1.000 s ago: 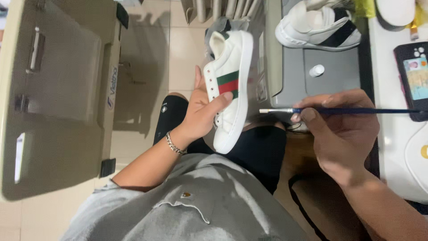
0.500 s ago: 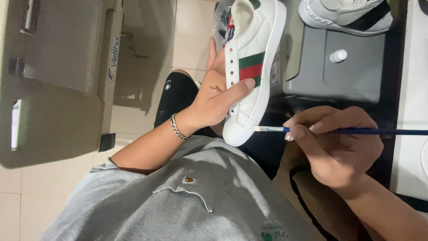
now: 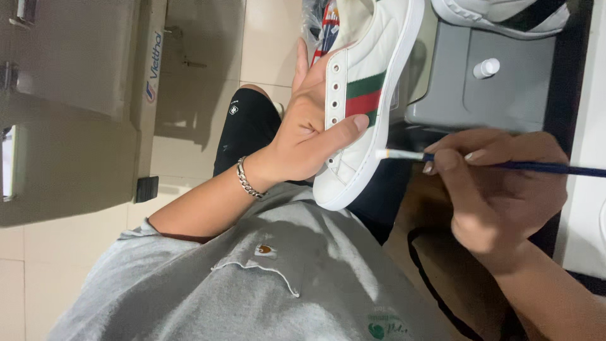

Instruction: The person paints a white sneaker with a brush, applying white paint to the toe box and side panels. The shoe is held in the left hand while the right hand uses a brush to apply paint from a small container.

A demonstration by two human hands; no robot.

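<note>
The left hand (image 3: 303, 136) is gripping the light, stiff white shoe (image 3: 363, 95) by its side while the right hand (image 3: 499, 189) is pinching a thin blue brush (image 3: 505, 165).

A red-and-blue printed label (image 3: 154, 66), seemingly lengthwise, on the beige cabinet (image 3: 76, 113).

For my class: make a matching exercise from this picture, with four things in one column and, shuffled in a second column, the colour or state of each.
Things:
1. sneaker
2. paintbrush
3. small bottle cap
4. bracelet

Descriptions:
A. on the left wrist, silver chain
B. held in the left hand, white with a green and red stripe
C. white, standing on the grey surface
D. gripped by the right hand, blue handle

Pairs: 1-B, 2-D, 3-C, 4-A
</note>
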